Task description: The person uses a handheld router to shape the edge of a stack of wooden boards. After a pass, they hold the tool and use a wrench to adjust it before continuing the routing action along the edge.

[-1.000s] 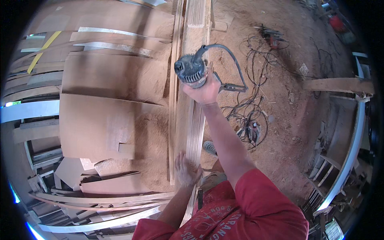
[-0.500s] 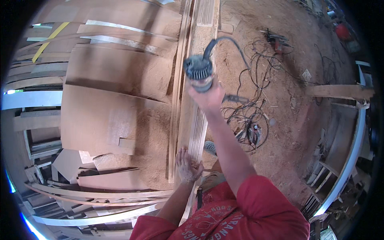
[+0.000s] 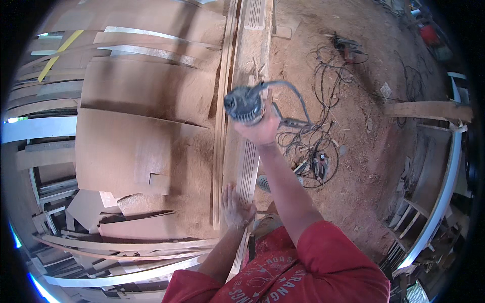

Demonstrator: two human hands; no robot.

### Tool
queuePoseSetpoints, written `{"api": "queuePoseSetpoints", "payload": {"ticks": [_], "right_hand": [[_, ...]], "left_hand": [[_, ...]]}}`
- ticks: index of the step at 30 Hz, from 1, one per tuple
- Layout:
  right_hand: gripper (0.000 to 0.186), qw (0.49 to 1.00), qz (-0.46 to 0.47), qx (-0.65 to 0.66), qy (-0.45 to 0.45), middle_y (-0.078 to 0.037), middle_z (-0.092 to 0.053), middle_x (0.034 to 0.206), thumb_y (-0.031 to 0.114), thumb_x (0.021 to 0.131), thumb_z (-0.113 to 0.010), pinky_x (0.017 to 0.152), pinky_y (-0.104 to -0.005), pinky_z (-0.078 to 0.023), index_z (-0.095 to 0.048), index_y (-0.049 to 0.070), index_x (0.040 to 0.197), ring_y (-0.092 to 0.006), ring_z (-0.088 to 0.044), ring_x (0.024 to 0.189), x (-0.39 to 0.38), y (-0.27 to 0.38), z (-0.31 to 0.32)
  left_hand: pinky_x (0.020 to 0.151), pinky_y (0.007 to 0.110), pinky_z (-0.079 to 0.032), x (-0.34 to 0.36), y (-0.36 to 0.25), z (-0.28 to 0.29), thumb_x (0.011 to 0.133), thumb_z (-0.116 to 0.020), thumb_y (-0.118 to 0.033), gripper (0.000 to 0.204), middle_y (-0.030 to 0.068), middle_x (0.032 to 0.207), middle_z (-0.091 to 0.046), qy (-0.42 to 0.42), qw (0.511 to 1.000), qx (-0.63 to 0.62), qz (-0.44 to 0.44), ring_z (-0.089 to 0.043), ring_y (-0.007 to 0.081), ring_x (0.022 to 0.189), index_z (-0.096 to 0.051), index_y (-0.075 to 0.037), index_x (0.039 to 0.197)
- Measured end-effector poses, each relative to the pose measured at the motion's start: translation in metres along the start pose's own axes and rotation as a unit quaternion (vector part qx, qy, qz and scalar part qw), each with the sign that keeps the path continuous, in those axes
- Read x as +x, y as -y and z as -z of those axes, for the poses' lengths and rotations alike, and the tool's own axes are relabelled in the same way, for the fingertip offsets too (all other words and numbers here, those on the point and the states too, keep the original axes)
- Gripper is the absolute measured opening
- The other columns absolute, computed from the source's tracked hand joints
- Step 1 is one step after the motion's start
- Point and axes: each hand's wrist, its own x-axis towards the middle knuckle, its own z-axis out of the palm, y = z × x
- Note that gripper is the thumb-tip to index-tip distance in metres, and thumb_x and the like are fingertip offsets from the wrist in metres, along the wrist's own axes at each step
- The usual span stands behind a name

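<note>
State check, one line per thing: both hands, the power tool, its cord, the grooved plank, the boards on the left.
right hand: closed around the power tool, arm stretched forward
power tool: gripped, over the plank; contact unclear
cord: attached, arcing off the tool to the right
left hand: flat, fingers spread, pressing on the plank
grooved plank: lying lengthwise, grooves up, dusted with sawdust
flat boards: stacked overlapping, left of the plank
loose cables: tangled on the sawdust floor

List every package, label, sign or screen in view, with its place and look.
No packages, signs or screens show.
Print on shirt: bottom centre, pale curved lettering on red cloth.
Power tool: in the right hand, round, grey; no label can be made out.
</note>
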Motion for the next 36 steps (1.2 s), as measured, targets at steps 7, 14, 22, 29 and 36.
{"api": "queuePoseSetpoints", "payload": {"ticks": [7, 14, 22, 29, 36], "right_hand": [[0.06, 0.999, -0.023, 0.016, -0.024, -0.02, -0.077, 0.086, 0.044, 0.062, -0.1, 0.072, -0.0495, -0.065, -0.072, 0.005, 0.099, -0.041, -0.078, 0.078, 0.067, -0.034, -0.033], [0.062, 0.978, -0.201, 0.051, 0.029, -0.021, -0.082, 0.09, 0.045, 0.067, -0.1, 0.075, -0.0493, -0.067, -0.075, 0.001, 0.103, -0.0439, -0.082, 0.084, 0.042, 0.004, -0.018], [0.07, 0.999, -0.015, -0.018, 0.023, -0.018, -0.078, 0.09, 0.04, 0.067, -0.103, 0.073, -0.0445, -0.066, -0.073, -0.002, 0.115, -0.0363, -0.08, 0.079, -0.024, 0.011, 0.014], [0.067, 0.999, 0.031, 0.014, -0.012, -0.017, -0.077, 0.089, 0.037, 0.064, -0.102, 0.075, -0.044, -0.066, -0.074, -0.001, 0.111, -0.0338, -0.08, 0.078, 0.014, -0.018, -0.008], [0.06, 0.999, 0.028, 0.035, -0.026, -0.019, -0.075, 0.086, 0.04, 0.061, -0.1, 0.071, -0.0508, -0.063, -0.072, 0.007, 0.103, -0.0429, -0.076, 0.078, 0.049, -0.041, -0.032]], "left_hand": [[0.134, 0.064, -0.033, 0.006, 0.0, 0.001, 0.084, -0.085, -0.035, 0.096, 0.0307, 0.17, -0.048, 0.012, 1.0, -0.01, -0.012, -0.043, 0.051, 0.16, -0.043, 0.0, 0.162], [0.131, 0.064, -0.037, 0.006, 0.005, -0.007, 0.08, -0.086, -0.033, 0.097, 0.0312, 0.168, -0.051, -0.031, 0.999, -0.008, -0.038, -0.046, 0.0516, 0.157, -0.043, 0.0, 0.161], [0.133, 0.065, -0.035, 0.005, 0.004, -0.006, 0.08, -0.085, -0.033, 0.095, 0.0325, 0.169, -0.05, -0.012, 1.0, -0.008, -0.024, -0.045, 0.0521, 0.158, -0.046, 0.002, 0.16], [0.133, 0.065, -0.034, 0.003, 0.006, -0.006, 0.08, -0.086, -0.031, 0.091, 0.0323, 0.168, -0.05, -0.027, 0.999, -0.017, -0.033, -0.046, 0.05, 0.16, -0.051, 0.002, 0.156], [0.133, 0.064, -0.035, 0.004, 0.001, -0.004, 0.08, -0.087, -0.032, 0.092, 0.0327, 0.167, -0.051, -0.031, 0.999, -0.021, -0.023, -0.046, 0.0504, 0.159, -0.05, 0.002, 0.157]]}}
